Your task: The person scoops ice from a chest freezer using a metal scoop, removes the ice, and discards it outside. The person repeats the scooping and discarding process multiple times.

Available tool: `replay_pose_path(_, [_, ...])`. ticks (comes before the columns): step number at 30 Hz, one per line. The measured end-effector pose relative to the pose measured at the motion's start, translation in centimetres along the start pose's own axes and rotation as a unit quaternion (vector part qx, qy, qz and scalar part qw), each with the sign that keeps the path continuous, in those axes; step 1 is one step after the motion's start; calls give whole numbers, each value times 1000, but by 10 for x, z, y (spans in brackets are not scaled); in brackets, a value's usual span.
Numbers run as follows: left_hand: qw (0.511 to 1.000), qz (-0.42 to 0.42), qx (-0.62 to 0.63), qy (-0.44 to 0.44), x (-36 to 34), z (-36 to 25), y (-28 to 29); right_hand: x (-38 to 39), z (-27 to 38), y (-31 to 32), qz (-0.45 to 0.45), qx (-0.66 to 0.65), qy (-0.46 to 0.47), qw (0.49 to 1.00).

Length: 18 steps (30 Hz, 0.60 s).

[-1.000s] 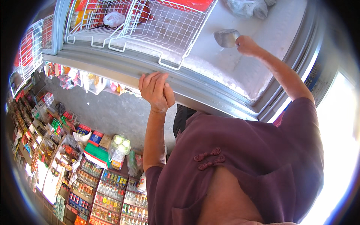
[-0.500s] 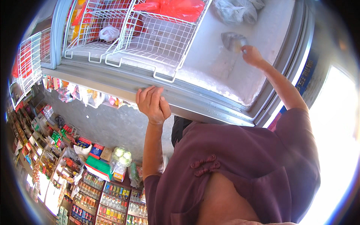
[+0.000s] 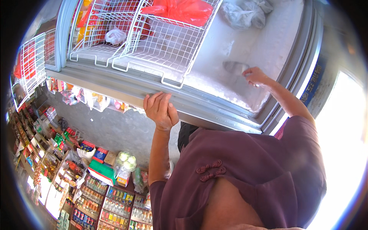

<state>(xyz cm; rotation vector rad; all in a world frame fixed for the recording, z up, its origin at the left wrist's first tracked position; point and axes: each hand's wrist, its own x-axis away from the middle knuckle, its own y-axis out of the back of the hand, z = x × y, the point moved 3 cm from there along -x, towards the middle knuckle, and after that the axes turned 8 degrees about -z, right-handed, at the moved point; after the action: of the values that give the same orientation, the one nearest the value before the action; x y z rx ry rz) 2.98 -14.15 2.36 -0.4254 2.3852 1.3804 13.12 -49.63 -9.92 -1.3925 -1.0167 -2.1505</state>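
Observation:
My left hand grips the freezer's front edge, fingers curled over the rail. My right hand holds a metal scoop by its handle, low over the frosted freezer floor, near a band of white frost along the front. Left of the scoop are white wire baskets, one with a red plastic bag at the top, another with a small white bag. Translucent grey bags lie at the back of the frosted section.
A sliding panel frame and another wire basket stand at the left. Behind and below are a concrete floor, packed shop shelves, boxes and bagged cabbages. Bright glare fills the right side.
My right hand has moved with the scoop toward the freezer's front, lower in the picture. My left hand has stayed on the edge; the view has shifted slightly.

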Motion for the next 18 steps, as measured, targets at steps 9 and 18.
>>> replay_pose_path(9, [1000, 2, -5, -2, 3, 0, -4, -51, 49, 48, -122, 5, 101, 987])
replay_pose_path(18, [1000, 1, -8, 3, 1, -1, 0, -100, 98, 14, -257, 137, 256, 922])
